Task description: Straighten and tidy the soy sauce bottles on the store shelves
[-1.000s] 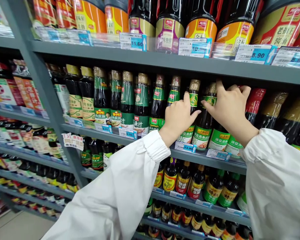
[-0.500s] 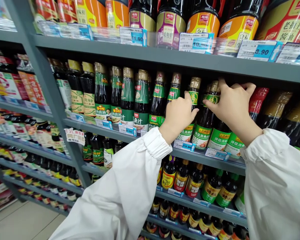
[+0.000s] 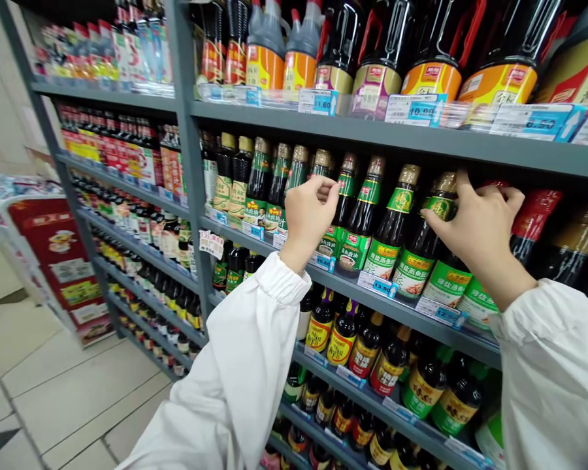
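Observation:
My left hand (image 3: 311, 215) hovers in front of the middle shelf, its fingers curled in toward the thumb with nothing visible in them. Behind it stand dark sauce bottles with green labels, partly hidden, and a green-labelled bottle (image 3: 360, 225) shows just to its right. My right hand (image 3: 477, 228) is spread over the bottle tops farther right, its thumb near the neck of a gold-capped bottle (image 3: 414, 261). Its other fingers reach over further bottles; whether they touch is unclear. Another gold-capped bottle (image 3: 387, 241) stands between the hands.
The shelf above (image 3: 323, 121) runs close over my right hand and holds big handled bottles. Price tags (image 3: 377, 284) line the shelf edge. Lower shelves hold more sauce bottles (image 3: 340, 339). A grey upright post (image 3: 189, 163) and a red display stand (image 3: 53, 254) are to the left.
My left hand has moved left from the gold-capped bottles, and its fingers have curled in. My right hand stays over the same bottles. The view has swung left, showing more floor and shelving.

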The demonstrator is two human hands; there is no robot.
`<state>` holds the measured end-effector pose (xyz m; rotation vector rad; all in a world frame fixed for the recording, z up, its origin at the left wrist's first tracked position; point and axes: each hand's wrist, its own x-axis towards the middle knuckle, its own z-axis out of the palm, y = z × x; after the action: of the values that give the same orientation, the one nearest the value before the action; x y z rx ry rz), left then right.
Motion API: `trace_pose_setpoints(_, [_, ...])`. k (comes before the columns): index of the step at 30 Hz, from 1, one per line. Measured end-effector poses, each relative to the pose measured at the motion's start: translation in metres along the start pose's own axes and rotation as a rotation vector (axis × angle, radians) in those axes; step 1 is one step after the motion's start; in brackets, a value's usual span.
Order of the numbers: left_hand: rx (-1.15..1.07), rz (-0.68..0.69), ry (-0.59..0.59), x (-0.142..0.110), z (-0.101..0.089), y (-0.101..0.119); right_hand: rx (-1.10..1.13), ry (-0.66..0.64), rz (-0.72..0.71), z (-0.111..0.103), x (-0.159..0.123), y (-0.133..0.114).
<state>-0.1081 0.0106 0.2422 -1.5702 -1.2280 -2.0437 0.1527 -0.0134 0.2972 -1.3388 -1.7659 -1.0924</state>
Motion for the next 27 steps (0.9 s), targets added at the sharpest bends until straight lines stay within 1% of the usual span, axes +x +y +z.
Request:
trace_pose_setpoints(3, [0.037, -0.029, -0.011, -0.01, -0.006, -0.013, 0.117, 0.028, -0.049, -0.011, -0.016, 0.003])
trace_pose_setpoints(5, [0.055, -0.033, -0.023, -0.015, -0.008, -0.021, 0.166, 0.059, -0.072, -0.021, -0.028, 0.0])
trace_pose_setpoints(8, [0.082, -0.021, -0.048, -0.015, -0.008, -0.029, 0.198, 0.08, -0.114, -0.034, -0.041, -0.015])
trace_pose_setpoints(11, [0.147, 0.035, -0.108, -0.012, -0.01, -0.031, 0.197, 0.074, -0.147, -0.036, -0.042, -0.037])
trace_pose_setpoints(13, [0.197, 0.112, -0.165, -0.009, -0.012, -0.033, 0.193, 0.067, -0.163, -0.029, -0.037, -0.052])
trace_pose_setpoints(15, [0.233, 0.198, -0.209, -0.004, -0.017, -0.037, 0.186, 0.065, -0.176, -0.018, -0.029, -0.067])
trace_pose_setpoints(18, [0.26, 0.291, -0.239, 0.006, -0.03, -0.05, 0.162, 0.066, -0.167, 0.002, -0.013, -0.089])
trace_pose_setpoints(23, [0.293, 0.369, -0.243, 0.026, -0.052, -0.084, 0.063, 0.081, -0.039, 0.029, 0.014, -0.121])
trace_pose_setpoints(27, [0.299, 0.423, -0.257, 0.034, -0.066, -0.105, -0.046, 0.075, 0.05, 0.042, 0.032, -0.138])
